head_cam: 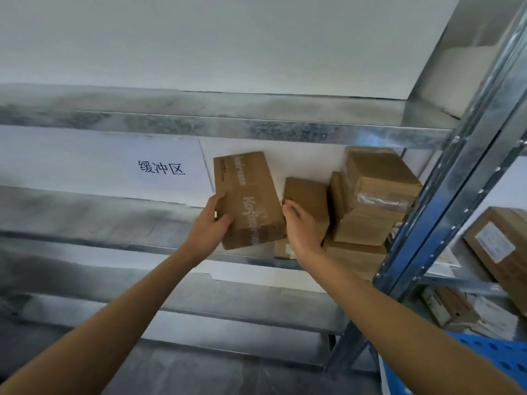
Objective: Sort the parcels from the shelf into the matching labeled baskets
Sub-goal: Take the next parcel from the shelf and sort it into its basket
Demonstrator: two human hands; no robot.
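A long brown cardboard parcel [248, 195] with printed lettering lies tilted at the front of the metal shelf [85, 220]. My left hand [209, 223] grips its left side, thumb on the top face. My right hand [299, 226] holds its right edge with curled fingers. Just behind my right hand stands a smaller brown parcel [309, 198]. A stack of taped brown parcels [376, 195] fills the shelf's right end.
A white sheet with handwritten characters [159, 168] hangs at the shelf's back. A steel upright [445, 201] borders the parcels on the right. Beyond it, more boxes [502, 249] sit on a neighbouring rack. A blue perforated basket [484, 357] shows at lower right.
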